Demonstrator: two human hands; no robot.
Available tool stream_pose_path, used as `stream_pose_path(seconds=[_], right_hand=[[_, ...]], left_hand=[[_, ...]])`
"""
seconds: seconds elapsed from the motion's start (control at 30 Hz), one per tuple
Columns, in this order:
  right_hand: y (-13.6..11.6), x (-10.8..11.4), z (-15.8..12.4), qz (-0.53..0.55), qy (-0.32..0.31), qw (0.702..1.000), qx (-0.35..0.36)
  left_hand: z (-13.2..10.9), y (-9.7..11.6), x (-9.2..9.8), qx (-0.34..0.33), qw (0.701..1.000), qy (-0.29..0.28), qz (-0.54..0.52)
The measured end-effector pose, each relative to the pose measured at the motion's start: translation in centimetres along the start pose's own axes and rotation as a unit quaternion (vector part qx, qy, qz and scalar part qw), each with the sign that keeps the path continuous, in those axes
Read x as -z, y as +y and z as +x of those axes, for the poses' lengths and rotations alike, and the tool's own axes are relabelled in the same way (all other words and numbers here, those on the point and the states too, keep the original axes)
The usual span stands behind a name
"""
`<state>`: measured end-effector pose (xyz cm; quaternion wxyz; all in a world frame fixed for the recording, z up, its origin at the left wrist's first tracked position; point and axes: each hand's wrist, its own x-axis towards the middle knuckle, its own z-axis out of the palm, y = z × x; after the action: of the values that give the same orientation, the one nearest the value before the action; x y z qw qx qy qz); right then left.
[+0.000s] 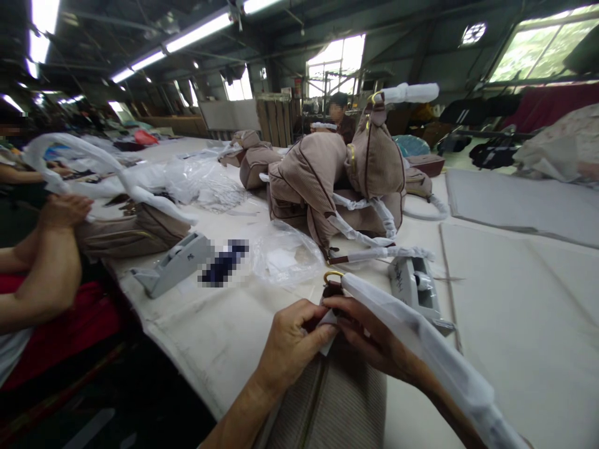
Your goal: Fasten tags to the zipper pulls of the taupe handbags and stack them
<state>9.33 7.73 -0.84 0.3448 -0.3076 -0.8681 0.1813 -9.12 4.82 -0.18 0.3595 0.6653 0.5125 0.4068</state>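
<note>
A taupe corduroy bag (337, 399) lies on the table right in front of me. Its strap (421, 340) is wrapped in white foam paper and runs off to the lower right. A gold ring (332, 274) joins the strap to the bag. My left hand (292, 343) pinches the white wrapping at the strap's base, fingers closed. My right hand (374, 340) grips the same strap end from the right, fingers curled round it.
Two grey tape dispensers (416, 284) (175, 262) stand on the cream table (515, 312). A pile of finished taupe bags (337, 181) sits behind, with clear plastic bags (285, 252). A co-worker's arms (42, 262) handle another bag at left.
</note>
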Motion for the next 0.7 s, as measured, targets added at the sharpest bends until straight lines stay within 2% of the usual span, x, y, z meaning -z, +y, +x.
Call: stream_pose_path(seconds=[0.07,0.23,0.33,0.47,0.53,0.6,0.7], right_hand=[[0.0,0.2,0.0,-0.008,0.015,1.000,-0.007],[1.0,0.1,0.4,-0.018,-0.021,0.999,-0.022],[1.8,-0.1,0.9,-0.036,-0.018,0.999,0.002],[1.9,0.2,1.9,0.018,-0.062,0.998,-0.002],[1.6,0.3,2.3,0.051,-0.068,0.996,-0.036],[1.1,0.4,2.6,0.080,-0.061,0.992,-0.070],[0.5,0.1,2.6,0.134,-0.043,0.986,-0.089]], left_hand=[[0.5,0.3,-0.1,0.002,1.000,0.005,-0.007],[1.1,0.9,-0.1,-0.006,0.999,0.045,-0.007],[1.4,1.0,0.0,-0.060,0.995,0.062,0.040],[1.5,0.9,0.4,-0.131,0.984,0.050,0.109],[1.4,0.5,0.4,-0.111,0.989,0.056,0.075],[1.1,-0.1,0.2,-0.053,0.996,0.064,-0.022],[0.6,-1.2,-0.5,0.030,0.984,0.067,-0.162]])
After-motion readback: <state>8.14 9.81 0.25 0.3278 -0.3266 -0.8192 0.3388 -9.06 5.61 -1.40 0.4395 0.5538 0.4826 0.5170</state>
